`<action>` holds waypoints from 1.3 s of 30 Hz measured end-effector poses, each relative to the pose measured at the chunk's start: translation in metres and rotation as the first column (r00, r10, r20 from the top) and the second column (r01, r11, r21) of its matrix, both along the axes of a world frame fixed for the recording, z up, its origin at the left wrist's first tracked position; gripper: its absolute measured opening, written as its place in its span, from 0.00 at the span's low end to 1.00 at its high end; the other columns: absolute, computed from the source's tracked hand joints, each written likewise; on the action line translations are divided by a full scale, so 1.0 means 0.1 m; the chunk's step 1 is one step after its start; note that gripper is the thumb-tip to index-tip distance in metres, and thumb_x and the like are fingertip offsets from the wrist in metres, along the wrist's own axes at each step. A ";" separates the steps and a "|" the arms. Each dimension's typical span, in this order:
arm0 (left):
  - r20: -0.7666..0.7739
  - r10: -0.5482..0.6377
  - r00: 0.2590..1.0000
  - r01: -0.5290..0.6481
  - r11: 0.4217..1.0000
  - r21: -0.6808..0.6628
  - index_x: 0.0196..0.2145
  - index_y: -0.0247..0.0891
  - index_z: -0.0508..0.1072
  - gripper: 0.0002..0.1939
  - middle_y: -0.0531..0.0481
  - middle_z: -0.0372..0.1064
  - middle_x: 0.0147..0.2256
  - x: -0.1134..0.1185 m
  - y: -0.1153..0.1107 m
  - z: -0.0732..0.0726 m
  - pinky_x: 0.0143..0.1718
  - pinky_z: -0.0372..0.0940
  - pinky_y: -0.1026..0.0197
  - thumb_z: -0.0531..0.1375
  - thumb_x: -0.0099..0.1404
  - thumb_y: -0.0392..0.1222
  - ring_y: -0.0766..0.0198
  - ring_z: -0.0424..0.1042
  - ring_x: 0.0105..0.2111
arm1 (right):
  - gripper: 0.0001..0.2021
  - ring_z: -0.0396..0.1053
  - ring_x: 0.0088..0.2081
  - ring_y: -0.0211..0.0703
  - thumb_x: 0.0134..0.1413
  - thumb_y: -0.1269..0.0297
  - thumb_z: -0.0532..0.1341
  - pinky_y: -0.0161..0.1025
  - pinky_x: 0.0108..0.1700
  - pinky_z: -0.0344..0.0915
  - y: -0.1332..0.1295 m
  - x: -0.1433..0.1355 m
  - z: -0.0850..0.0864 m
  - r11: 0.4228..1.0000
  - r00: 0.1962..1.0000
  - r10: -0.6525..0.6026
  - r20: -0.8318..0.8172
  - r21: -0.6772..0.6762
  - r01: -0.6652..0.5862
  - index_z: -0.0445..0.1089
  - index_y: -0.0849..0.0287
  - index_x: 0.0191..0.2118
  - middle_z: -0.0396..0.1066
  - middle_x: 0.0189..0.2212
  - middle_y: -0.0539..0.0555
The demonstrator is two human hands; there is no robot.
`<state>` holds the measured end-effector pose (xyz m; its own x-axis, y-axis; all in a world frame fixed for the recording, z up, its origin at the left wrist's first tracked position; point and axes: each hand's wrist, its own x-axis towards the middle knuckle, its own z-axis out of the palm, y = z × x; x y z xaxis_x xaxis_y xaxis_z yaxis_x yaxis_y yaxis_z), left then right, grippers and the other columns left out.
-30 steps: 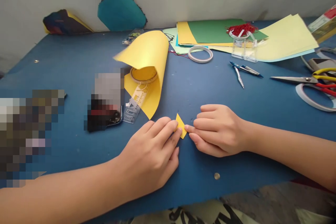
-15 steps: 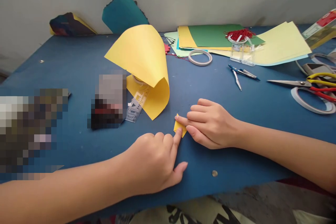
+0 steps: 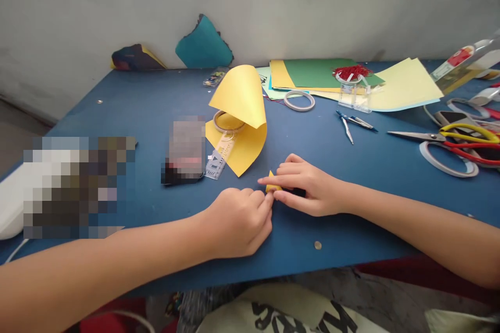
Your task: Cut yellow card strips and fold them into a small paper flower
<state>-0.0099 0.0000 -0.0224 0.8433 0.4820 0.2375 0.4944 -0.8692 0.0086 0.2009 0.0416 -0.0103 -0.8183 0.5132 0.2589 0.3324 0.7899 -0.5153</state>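
A small folded piece of yellow paper [image 3: 272, 188] lies on the blue table between my hands. My left hand [image 3: 242, 222] is curled, its fingers pressed together and the index fingertip at the paper's lower edge. From the right, my right hand [image 3: 308, 186] reaches over the piece with its index finger stretched across it and the thumb below, apart from the finger. The fingers cover part of the paper. Beyond them stands a curled yellow sheet [image 3: 244, 96], with a tape roll [image 3: 228, 122] and a clear ruler [image 3: 220, 158] at its opening.
A blurred-out phone-like object [image 3: 186, 148] lies left of the ruler. At the right are scissors [image 3: 441, 137], a white tape ring [image 3: 449, 159] and a compass [image 3: 346, 127]. Coloured sheets [image 3: 324, 74] lie by the wall. The table's front edge is close to my forearms.
The view has tilted up and shifted, showing more wall. My left thumb has drawn in from sticking out towards the fingers. My right index finger now reaches further across the small yellow paper.
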 end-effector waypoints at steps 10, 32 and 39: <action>0.168 0.238 0.957 -0.222 0.969 -0.109 0.36 0.34 0.71 0.12 0.45 0.70 0.32 0.02 0.11 0.02 0.36 0.65 0.58 0.49 0.67 0.38 0.59 0.69 0.35 | 0.14 0.62 0.32 0.37 0.58 0.56 0.56 0.39 0.40 0.52 -0.03 -0.06 0.05 0.991 0.980 -0.131 0.150 0.019 0.129 0.65 0.63 0.42 0.65 0.30 0.52; 0.490 0.398 0.776 -0.218 0.898 -0.383 0.43 0.35 0.68 0.11 0.43 0.66 0.41 0.00 0.15 0.11 0.44 0.63 0.56 0.48 0.67 0.37 0.59 0.66 0.42 | 0.13 0.65 0.30 0.41 0.64 0.65 0.47 0.40 0.36 0.61 -0.11 -0.18 0.06 0.835 0.981 -0.181 0.073 0.538 0.115 0.67 0.63 0.35 0.71 0.31 0.59; 0.601 0.399 0.693 -0.054 0.859 -0.508 0.41 0.37 0.69 0.12 0.47 0.69 0.37 -0.01 0.22 0.13 0.41 0.65 0.60 0.47 0.68 0.38 0.62 0.69 0.39 | 0.10 0.67 0.31 0.41 0.64 0.65 0.49 0.37 0.34 0.61 -0.05 -0.29 0.25 0.858 0.981 -0.194 -0.025 0.480 0.181 0.66 0.60 0.38 0.72 0.32 0.57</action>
<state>-0.0106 0.0216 -0.0096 0.3870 0.8268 0.4082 0.3833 -0.5469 0.7443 0.1720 0.0363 0.0152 -0.7280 0.4759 0.4935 0.5064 0.8585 -0.0809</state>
